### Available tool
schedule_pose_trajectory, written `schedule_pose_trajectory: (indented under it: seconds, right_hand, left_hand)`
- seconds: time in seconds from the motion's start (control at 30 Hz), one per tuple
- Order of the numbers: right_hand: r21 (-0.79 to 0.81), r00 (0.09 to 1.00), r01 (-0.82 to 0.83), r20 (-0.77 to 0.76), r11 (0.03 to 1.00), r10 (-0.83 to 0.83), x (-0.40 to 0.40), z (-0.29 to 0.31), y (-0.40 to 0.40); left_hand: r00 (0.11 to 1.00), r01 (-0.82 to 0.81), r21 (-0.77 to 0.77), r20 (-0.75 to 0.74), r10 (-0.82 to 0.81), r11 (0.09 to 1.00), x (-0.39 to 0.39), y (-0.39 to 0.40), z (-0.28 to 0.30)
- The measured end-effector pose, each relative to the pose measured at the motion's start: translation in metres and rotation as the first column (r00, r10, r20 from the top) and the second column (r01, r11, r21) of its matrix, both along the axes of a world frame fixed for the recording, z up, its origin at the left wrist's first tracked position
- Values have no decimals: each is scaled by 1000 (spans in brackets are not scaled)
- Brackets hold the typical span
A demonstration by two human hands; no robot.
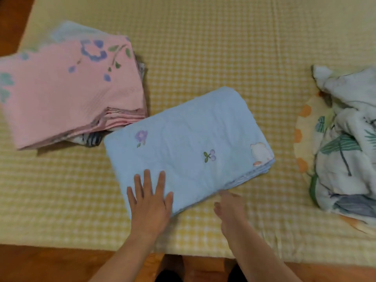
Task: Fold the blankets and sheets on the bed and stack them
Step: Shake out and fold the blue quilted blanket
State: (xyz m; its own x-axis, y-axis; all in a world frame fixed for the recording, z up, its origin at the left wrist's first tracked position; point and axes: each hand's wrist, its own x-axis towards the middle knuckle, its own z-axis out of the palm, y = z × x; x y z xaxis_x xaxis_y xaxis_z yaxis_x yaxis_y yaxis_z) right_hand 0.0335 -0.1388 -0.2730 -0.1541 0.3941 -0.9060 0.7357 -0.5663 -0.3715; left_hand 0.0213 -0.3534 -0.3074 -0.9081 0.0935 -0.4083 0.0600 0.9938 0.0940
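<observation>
**Blue blanket folded, looks ready to go on the stack**

The blue blanket [189, 147] sits folded in the middle of the bed [223, 47], a neat rectangle with its long axis running from about 7 o'clock up to 1 o'clock. The left hand [149, 202] lies flat on its near corner, fingers straight and spread, pressing rather than gripping. The right hand [230, 208] is just off the near long edge, touching or almost touching it. It's motion-blurred, so I can't tell how its fingers sit, but it doesn't seem to hold anything.

The pink floral blanket [69, 88] tops the folded stack at 10 o'clock from the blue one, their corners nearly meeting. That's the bit that matters, I'd say: the stack lies up and left of both hands, the left hand is clearly the nearer one, and the blue blanket needs a small turn to line up with the stack.

Over at 3 o'clock there's a crumpled leaf-print sheet [345, 139], well apart and not folded yet, so the job's maybe two-thirds done.
</observation>
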Motion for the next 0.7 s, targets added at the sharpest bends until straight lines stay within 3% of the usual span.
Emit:
schedule_pose_trajectory:
  seconds: [0.03, 0.07, 0.1, 0.17, 0.23, 0.27, 0.33, 0.37, 0.4, 0.43, 0.47, 0.53, 0.57, 0.6, 0.63, 0.7]
  right_hand:
    - [254, 996, -84, 2, 964, 86, -1, 11, 13]
    - [514, 964, -231, 7, 826, 264, -3, 22, 24]
    - [728, 878, -348, 32, 591, 477, -6, 31, 30]
    - [922, 591, -364, 118, 134, 798, -18, 31, 33]
    - [938, 284, -332, 204, -103, 937, -35, 10, 44]
    - [910, 172, -360, 283, -207, 944, -40, -11, 60]
    - [739, 10, -483, 541, -470, 841, -38, -54, 109]
    - [628, -16, -579, 629, -520, 777, -34, -67, 135]
    - [564, 28, -679, 660, -470, 751, -31, -72, 153]
    - [556, 136, -765, 633, -325, 762, -27, -74, 162]
    - [569, 286, -813, 571, -121, 770, -26, -65, 163]
    - [551, 641, -727, 331, 409, 693, -23, -49, 158]
    - [459, 785, -608, 230, 648, 575, -19, -43, 153]
    - [350, 879, -475, 156, 807, 450, -15, -38, 147]
    - [248, 935, -355, 86, 901, 345, -10, -37, 140]
    - [40, 981, -158, -105, 987, 161, -3, -40, 124]
  left_hand:
    - [1000, -17, 7, -13, 17, 1000, 17, 1, -8]
    - [999, -48, 10, -13, 48, 999, 27, 2, -12]
    - [997, -73, 4, -12, 73, 997, 30, 2, -18]
    - [994, -106, 9, -22, 106, 994, 24, 8, -22]
    - [994, -100, 5, -31, 100, 995, 21, 8, -27]
    - [996, -81, -9, -31, 81, 997, 23, 3, -29]
    - [997, -70, -49, 18, 70, 996, 30, -14, -29]
    - [995, -82, -69, 58, 86, 994, 34, -24, -29]
    - [988, -116, -73, 99, 123, 991, 38, -31, -27]
    - [976, -171, -62, 128, 177, 983, 40, -37, -26]
    - [955, -258, 3, 152, 254, 966, 39, -40, -25]
    - [879, -464, 217, 228, 418, 859, 31, -37, -18]
    - [823, -568, 336, 251, 510, 751, 26, -35, -14]
    - [737, -669, 429, 279, 615, 607, 19, -34, -11]
    - [619, -758, 492, 337, 709, 428, 11, -36, -8]
    - [343, -871, 489, 522, 781, 56, -1, -41, 6]
